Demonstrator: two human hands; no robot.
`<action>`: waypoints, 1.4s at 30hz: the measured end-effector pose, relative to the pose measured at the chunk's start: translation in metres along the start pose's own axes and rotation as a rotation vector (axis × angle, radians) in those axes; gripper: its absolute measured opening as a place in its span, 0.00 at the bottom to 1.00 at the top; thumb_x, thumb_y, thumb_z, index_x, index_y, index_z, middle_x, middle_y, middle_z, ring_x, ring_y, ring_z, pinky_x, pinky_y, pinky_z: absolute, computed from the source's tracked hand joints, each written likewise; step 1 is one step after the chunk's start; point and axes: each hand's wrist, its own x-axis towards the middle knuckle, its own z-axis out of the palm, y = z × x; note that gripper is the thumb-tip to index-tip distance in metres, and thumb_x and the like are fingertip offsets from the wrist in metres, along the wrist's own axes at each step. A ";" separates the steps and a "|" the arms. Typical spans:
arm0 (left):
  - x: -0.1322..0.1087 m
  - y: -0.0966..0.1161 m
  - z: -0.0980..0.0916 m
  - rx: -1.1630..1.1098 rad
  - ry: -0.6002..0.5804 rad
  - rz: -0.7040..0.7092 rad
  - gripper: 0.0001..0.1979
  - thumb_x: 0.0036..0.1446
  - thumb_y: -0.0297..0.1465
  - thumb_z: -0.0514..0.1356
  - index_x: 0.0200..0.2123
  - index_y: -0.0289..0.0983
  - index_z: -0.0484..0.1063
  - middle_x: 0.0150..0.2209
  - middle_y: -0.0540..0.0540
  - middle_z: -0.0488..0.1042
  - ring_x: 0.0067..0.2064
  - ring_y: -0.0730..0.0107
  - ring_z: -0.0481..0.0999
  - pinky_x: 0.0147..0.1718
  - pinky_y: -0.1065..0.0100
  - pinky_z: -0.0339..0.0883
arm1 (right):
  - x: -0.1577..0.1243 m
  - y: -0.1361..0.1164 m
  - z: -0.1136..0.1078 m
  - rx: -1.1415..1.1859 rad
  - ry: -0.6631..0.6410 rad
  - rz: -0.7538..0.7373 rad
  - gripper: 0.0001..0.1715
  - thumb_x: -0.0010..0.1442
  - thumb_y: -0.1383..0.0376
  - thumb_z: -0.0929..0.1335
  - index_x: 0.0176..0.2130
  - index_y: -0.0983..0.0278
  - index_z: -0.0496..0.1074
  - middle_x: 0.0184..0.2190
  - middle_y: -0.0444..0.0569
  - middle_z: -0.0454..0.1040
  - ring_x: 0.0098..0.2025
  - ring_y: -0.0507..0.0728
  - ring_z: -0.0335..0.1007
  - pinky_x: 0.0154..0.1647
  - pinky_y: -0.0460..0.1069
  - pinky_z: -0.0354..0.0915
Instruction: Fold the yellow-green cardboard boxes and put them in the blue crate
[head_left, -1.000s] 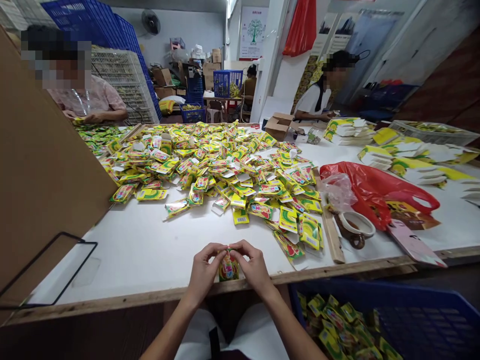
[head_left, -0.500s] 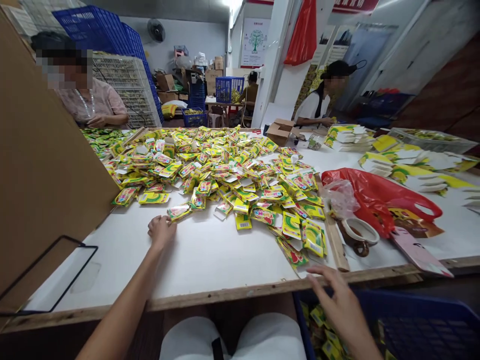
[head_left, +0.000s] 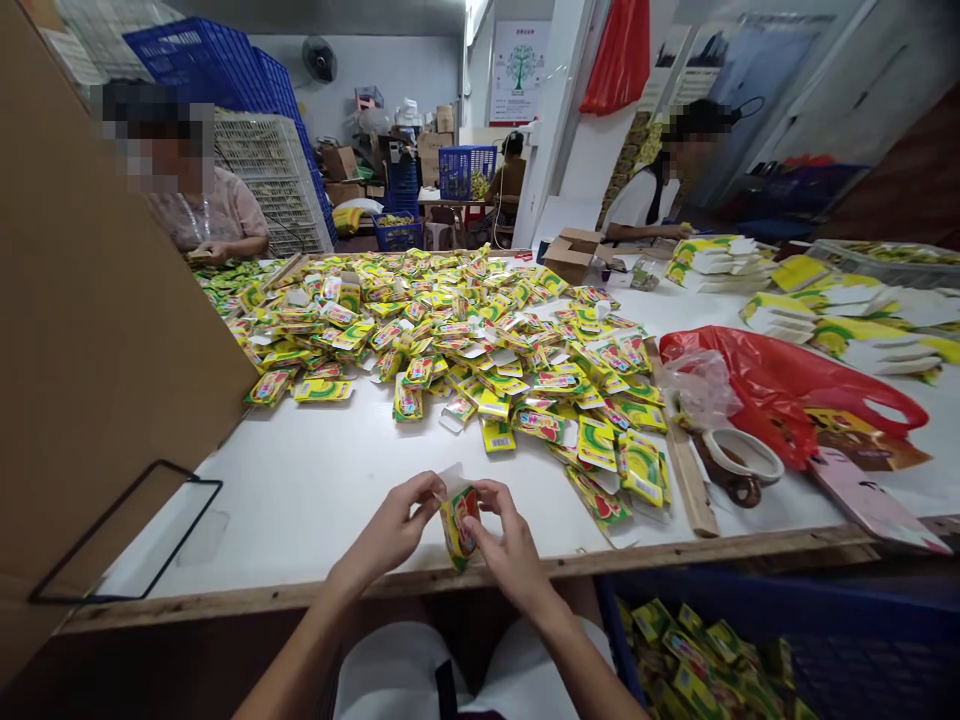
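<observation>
Near the front edge of the white table [head_left: 300, 500], a small yellow-green printed box [head_left: 459, 528] with a white flap is held between both hands. My right hand [head_left: 514, 545] grips its right side, thumb across the front. At its upper left, the fingers of my left hand [head_left: 401, 515] are pinched on the white flap. Beyond my hands spreads a large heap of similar small boxes [head_left: 450, 340], several with their flaps standing up.
At the left stands a tall cardboard sheet [head_left: 112, 300] with a black wire frame [head_left: 150, 540]. A wooden strip [head_left: 690, 480], a mug [head_left: 739, 460], a red plastic bag [head_left: 780, 380] and a pink phone-like item [head_left: 874, 500] lie right. A blue crate [head_left: 720, 590] holds boxes below. Two co-workers sit opposite.
My left hand has taken a small box from the heap's near edge and brought it toward me. My right hand has moved up and left from above the crate to grip it.
</observation>
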 end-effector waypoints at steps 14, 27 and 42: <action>-0.001 -0.025 0.052 -0.233 0.229 -0.082 0.11 0.58 0.35 0.56 0.41 0.37 0.72 0.42 0.43 0.76 0.44 0.62 0.75 0.45 0.64 0.67 | 0.014 0.016 -0.013 0.025 0.028 0.007 0.07 0.59 0.65 0.64 0.38 0.63 0.70 0.33 0.47 0.74 0.36 0.55 0.70 0.38 0.48 0.65; 0.003 -0.025 0.068 -0.184 0.279 -0.007 0.05 0.59 0.32 0.55 0.35 0.37 0.68 0.36 0.46 0.74 0.40 0.67 0.75 0.42 0.66 0.69 | 0.020 0.017 -0.028 -0.001 0.031 -0.090 0.10 0.61 0.64 0.64 0.37 0.61 0.76 0.37 0.50 0.75 0.43 0.58 0.71 0.45 0.51 0.66; 0.007 -0.011 0.070 -0.258 0.383 -0.095 0.09 0.56 0.35 0.58 0.37 0.36 0.73 0.36 0.44 0.77 0.39 0.65 0.75 0.39 0.67 0.68 | 0.022 -0.002 -0.021 0.001 0.098 -0.032 0.08 0.58 0.64 0.66 0.33 0.63 0.75 0.31 0.49 0.76 0.34 0.56 0.71 0.36 0.49 0.67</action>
